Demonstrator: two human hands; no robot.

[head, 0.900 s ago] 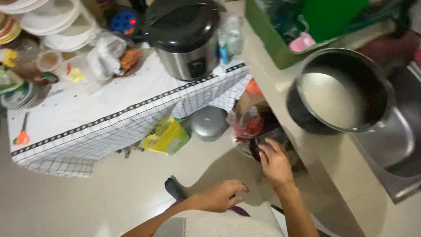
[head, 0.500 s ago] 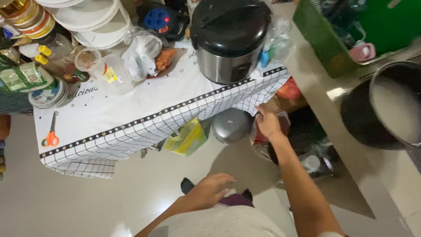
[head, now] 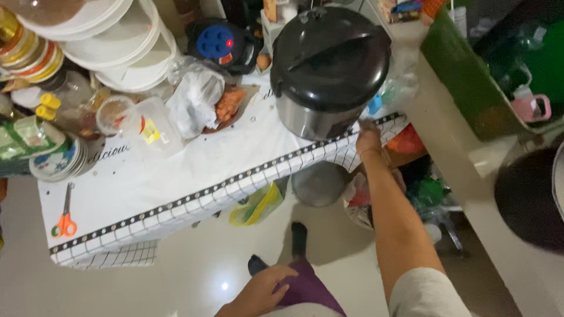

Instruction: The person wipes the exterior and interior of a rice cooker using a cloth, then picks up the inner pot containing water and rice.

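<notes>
My right hand (head: 369, 138) reaches out to the corner of the table, its fingers at the edge of the white checked tablecloth (head: 194, 170), just below a black-lidded steel rice cooker (head: 326, 70). Whether it grips the cloth I cannot tell. My left hand (head: 262, 289) hangs low by my thigh, fingers loosely apart, resting on purple cloth (head: 305, 287) and holding nothing.
Stacked white plates (head: 111, 35), clear plastic bags (head: 194, 97), jars and orange scissors (head: 64, 220) crowd the table. A grey pot lid (head: 320, 182) and a yellow-green bag (head: 258, 205) lie under it. A beige counter (head: 464, 176) with a dark pot (head: 529, 199) runs on the right.
My right hand has risen from the bags under the table up to the tablecloth corner beside the cooker. The view has shifted left, away from the pot. My left hand stays low.
</notes>
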